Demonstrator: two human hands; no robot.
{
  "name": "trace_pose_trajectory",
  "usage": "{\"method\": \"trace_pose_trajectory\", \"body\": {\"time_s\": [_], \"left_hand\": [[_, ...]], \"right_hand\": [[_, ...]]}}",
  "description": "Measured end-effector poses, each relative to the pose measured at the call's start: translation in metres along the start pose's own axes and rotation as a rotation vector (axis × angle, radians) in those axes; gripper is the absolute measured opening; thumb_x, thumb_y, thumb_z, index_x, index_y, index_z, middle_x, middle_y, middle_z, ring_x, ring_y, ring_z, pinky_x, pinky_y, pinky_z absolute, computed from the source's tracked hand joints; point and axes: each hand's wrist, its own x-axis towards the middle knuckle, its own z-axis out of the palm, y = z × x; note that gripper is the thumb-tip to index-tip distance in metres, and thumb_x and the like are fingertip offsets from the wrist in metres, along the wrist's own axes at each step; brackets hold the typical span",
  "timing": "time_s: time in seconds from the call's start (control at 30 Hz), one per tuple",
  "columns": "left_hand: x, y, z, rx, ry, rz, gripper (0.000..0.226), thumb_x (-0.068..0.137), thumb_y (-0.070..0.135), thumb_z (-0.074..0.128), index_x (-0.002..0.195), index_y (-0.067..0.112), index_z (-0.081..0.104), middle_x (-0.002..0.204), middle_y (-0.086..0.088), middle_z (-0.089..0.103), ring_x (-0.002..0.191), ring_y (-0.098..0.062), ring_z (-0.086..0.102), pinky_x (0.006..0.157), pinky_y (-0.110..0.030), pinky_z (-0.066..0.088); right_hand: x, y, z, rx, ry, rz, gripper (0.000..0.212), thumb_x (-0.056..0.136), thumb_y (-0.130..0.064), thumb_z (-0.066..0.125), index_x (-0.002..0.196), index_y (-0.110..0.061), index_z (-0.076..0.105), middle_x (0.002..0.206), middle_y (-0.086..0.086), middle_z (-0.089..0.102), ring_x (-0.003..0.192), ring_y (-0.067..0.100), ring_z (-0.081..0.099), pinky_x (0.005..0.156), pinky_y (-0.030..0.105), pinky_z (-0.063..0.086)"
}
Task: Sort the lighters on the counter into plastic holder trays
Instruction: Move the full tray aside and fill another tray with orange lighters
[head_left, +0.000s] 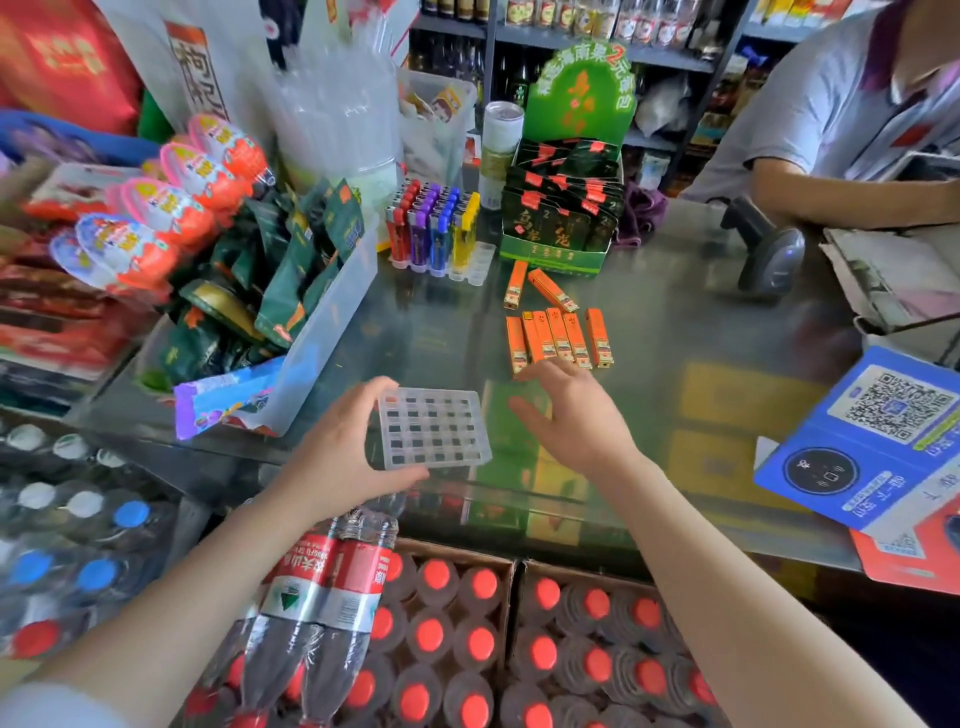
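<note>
On the glass counter (675, 322), my left hand (337, 457) grips the empty clear tray (434, 428) by its left edge. My right hand (571, 415) hovers open just right of it, fingertips nearly at the orange lighters (558, 338) lying just beyond.

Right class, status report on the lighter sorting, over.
Left hand holds empty tray. Right hand open, reaching toward orange lighters. Nothing in the way.
</note>
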Motion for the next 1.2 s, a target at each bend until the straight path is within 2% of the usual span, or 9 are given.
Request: {"method": "trace_pose_trajectory", "body": {"time_s": [0.17, 0.3, 0.5, 0.6, 0.7, 0.83, 0.97, 1.13, 1.2], "left_hand": [[0.012, -0.022, -0.004, 0.055, -0.001, -0.089, 0.085, 0.055, 0.053, 0.073, 0.126, 0.023, 0.036, 0.121, 0.006, 0.044, 0.115, -0.013, 0.042, 0.097, -0.037, 0.039], [0.019, -0.032, -0.004, 0.174, 0.010, -0.020, 0.095, 0.050, 0.068, 0.055, 0.125, 0.012, 0.042, 0.123, -0.005, 0.044, 0.117, -0.021, 0.041, 0.100, -0.035, 0.032], [0.024, -0.039, 0.001, 0.277, 0.015, 0.058, 0.096, 0.049, 0.071, 0.052, 0.123, 0.011, 0.047, 0.122, -0.008, 0.049, 0.114, -0.028, 0.045, 0.095, -0.041, 0.032], [0.024, -0.044, 0.001, 0.275, -0.023, 0.079, 0.104, 0.046, 0.073, 0.053, 0.130, 0.014, 0.041, 0.129, -0.005, 0.045, 0.120, -0.021, 0.037, 0.099, -0.039, 0.028], [0.023, -0.048, -0.001, 0.215, -0.025, 0.133, 0.095, 0.049, 0.070, 0.054, 0.127, 0.016, 0.042, 0.126, -0.002, 0.047, 0.116, -0.010, 0.032, 0.097, -0.037, 0.028], [0.023, -0.049, -0.001, 0.082, -0.023, 0.163, 0.090, 0.053, 0.066, 0.058, 0.126, 0.015, 0.043, 0.126, 0.000, 0.046, 0.115, -0.003, 0.031, 0.098, -0.026, 0.025], [0.021, -0.042, 0.001, -0.064, 0.008, 0.245, 0.086, 0.061, 0.056, 0.064, 0.131, 0.016, 0.036, 0.128, 0.008, 0.034, 0.114, 0.002, 0.036, 0.100, -0.007, 0.023], [0.023, -0.031, 0.003, -0.004, 0.039, 0.336, 0.082, 0.066, 0.043, 0.072, 0.133, 0.017, 0.032, 0.130, 0.008, 0.029, 0.118, -0.002, 0.033, 0.100, -0.026, 0.031], [0.024, -0.030, 0.004, 0.004, 0.015, 0.330, 0.083, 0.065, 0.042, 0.075, 0.132, 0.017, 0.033, 0.130, 0.008, 0.029, 0.120, -0.003, 0.031, 0.101, -0.028, 0.029]], "right_hand": [[0.049, -0.001, 0.012, -0.203, 0.076, 0.134, 0.023, 0.090, -0.016, 0.044, 0.104, -0.002, 0.056, 0.109, 0.016, 0.055, 0.101, 0.035, 0.051, 0.073, 0.040, 0.047], [0.079, -0.013, 0.017, -0.302, 0.025, 0.206, 0.019, 0.090, -0.009, 0.046, 0.105, 0.002, 0.052, 0.114, 0.020, 0.048, 0.102, 0.037, 0.052, 0.075, 0.040, 0.045], [0.093, -0.032, 0.035, -0.455, -0.027, 0.276, 0.036, 0.085, 0.002, 0.047, 0.121, 0.005, 0.041, 0.120, 0.024, 0.048, 0.112, 0.036, 0.047, 0.085, 0.037, 0.046], [0.093, -0.032, 0.037, -0.483, -0.011, 0.307, 0.033, 0.086, 0.003, 0.045, 0.119, 0.007, 0.041, 0.119, 0.024, 0.052, 0.113, 0.037, 0.046, 0.086, 0.037, 0.045], [0.092, -0.029, 0.030, -0.238, -0.016, 0.336, 0.016, 0.084, 0.000, 0.049, 0.100, 0.001, 0.054, 0.099, 0.020, 0.057, 0.097, 0.035, 0.053, 0.072, 0.037, 0.043], [0.068, -0.027, 0.021, 0.314, 0.026, 0.209, 0.011, 0.080, -0.010, 0.061, 0.090, -0.014, 0.059, 0.076, -0.001, 0.058, 0.067, 0.013, 0.053, 0.058, 0.020, 0.038], [0.034, -0.031, 0.020, 0.606, 0.067, -0.006, 0.019, 0.080, -0.001, 0.065, 0.091, -0.013, 0.057, 0.090, -0.001, 0.068, 0.082, 0.011, 0.064, 0.073, 0.019, 0.050], [0.019, -0.035, 0.019, 0.748, 0.109, -0.089, 0.027, 0.080, 0.005, 0.062, 0.092, -0.018, 0.055, 0.101, -0.002, 0.068, 0.090, 0.018, 0.066, 0.077, 0.029, 0.053], [0.017, -0.039, 0.016, 0.858, 0.110, -0.085, 0.021, 0.081, 0.005, 0.059, 0.094, -0.011, 0.054, 0.099, 0.005, 0.068, 0.086, 0.024, 0.068, 0.073, 0.034, 0.055]]}}
